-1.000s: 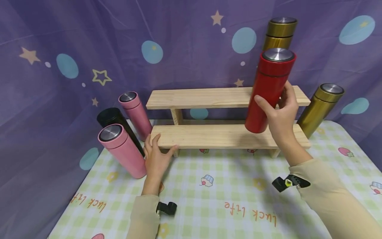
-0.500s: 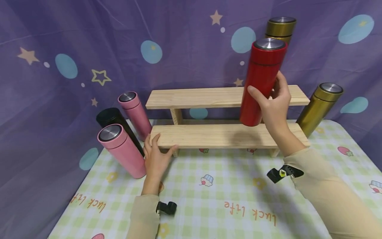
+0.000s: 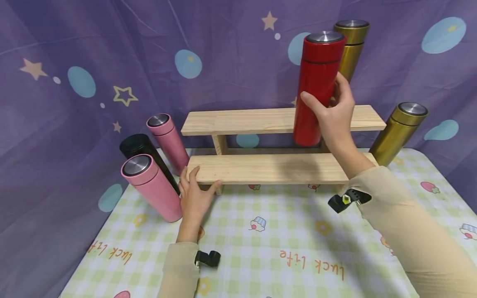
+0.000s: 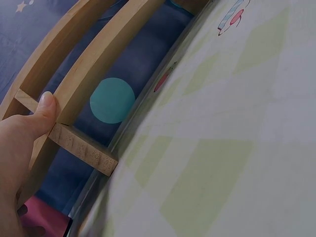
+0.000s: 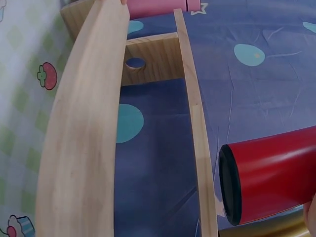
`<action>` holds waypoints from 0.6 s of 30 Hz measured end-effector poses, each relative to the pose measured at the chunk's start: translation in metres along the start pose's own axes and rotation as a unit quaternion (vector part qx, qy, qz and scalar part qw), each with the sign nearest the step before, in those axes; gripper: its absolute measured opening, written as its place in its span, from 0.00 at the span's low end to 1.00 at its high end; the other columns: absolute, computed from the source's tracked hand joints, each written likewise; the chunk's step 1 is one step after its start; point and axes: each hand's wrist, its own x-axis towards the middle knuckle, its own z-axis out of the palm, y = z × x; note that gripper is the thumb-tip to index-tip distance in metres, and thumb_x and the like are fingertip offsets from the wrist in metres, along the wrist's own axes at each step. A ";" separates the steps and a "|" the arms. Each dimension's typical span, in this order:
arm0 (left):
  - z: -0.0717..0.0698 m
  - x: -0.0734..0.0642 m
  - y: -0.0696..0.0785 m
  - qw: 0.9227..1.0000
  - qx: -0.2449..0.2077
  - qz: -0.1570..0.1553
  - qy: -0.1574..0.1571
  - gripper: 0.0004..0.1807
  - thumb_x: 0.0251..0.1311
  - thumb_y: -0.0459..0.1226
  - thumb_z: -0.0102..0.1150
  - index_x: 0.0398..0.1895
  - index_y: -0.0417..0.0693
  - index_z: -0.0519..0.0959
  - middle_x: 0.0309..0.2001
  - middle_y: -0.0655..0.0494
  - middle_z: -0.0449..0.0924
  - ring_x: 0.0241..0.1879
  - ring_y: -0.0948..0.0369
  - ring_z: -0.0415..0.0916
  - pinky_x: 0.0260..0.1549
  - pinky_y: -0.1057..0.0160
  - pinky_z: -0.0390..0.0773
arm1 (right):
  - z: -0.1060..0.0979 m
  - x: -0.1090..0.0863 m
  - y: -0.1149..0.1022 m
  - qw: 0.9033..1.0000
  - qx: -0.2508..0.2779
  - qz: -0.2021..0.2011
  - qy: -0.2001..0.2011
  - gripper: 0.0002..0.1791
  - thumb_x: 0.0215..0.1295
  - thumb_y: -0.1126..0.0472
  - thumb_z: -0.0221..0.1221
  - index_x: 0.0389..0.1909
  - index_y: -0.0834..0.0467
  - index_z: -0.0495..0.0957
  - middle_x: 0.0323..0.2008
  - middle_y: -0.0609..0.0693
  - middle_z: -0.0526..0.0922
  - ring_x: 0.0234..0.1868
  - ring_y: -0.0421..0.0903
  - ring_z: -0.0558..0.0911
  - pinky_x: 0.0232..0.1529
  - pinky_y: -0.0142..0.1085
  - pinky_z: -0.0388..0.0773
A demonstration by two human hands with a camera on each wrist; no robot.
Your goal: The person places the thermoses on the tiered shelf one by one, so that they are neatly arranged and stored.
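Observation:
My right hand (image 3: 337, 116) grips a red thermos bottle (image 3: 316, 87) with a silver lid, thumb on its front side. The bottle hangs near upright in front of the upper tier of a two-tier wooden shelf (image 3: 261, 169). In the right wrist view the dark base of the red thermos (image 5: 276, 175) shows beside the upper board. At the shelf's lower left corner, my left hand (image 3: 194, 200) holds the end of the lower board, its thumb (image 4: 47, 103) against the front edge. Behind the red thermos a gold thermos (image 3: 352, 58) stands on the upper tier's right end.
Left of the shelf stand a light pink thermos (image 3: 156, 188), a black thermos (image 3: 136, 143) partly hidden behind it, and a darker pink thermos (image 3: 171, 142). Another gold thermos (image 3: 398, 132) is on the right. A checked tablecloth (image 3: 238, 252) covers the table before a purple curtain (image 3: 231, 25).
My right hand has carried the red thermos up and to the left, from over the lower board toward the upper tier. The left hand stays in place on the shelf.

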 end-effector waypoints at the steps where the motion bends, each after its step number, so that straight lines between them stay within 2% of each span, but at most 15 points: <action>1: 0.000 0.000 0.000 1.000 0.000 0.000 0.000 0.51 0.50 0.69 0.63 0.74 0.60 0.59 0.77 0.50 0.40 0.75 0.47 0.42 0.55 0.32 0.63 | 0.001 0.002 -0.001 1.000 -0.002 0.002 0.000 0.36 0.54 0.57 0.70 0.66 0.51 0.70 0.54 0.50 0.78 0.54 0.46 0.76 0.50 0.37 0.74; 10: 0.000 0.001 -0.001 1.000 0.001 0.000 -0.001 0.52 0.49 0.70 0.62 0.74 0.60 0.59 0.77 0.50 0.41 0.75 0.47 0.42 0.55 0.32 0.63 | 0.013 0.017 0.001 1.000 0.017 0.013 0.002 0.38 0.54 0.58 0.70 0.67 0.54 0.68 0.56 0.51 0.77 0.56 0.47 0.76 0.54 0.37 0.75; 18: 0.000 0.002 -0.002 1.000 0.002 -0.001 -0.002 0.52 0.50 0.69 0.62 0.74 0.59 0.59 0.77 0.49 0.41 0.75 0.47 0.42 0.56 0.33 0.63 | 0.022 0.027 0.003 1.000 -0.007 0.016 -0.004 0.39 0.54 0.56 0.71 0.68 0.54 0.66 0.57 0.50 0.76 0.56 0.45 0.75 0.54 0.36 0.74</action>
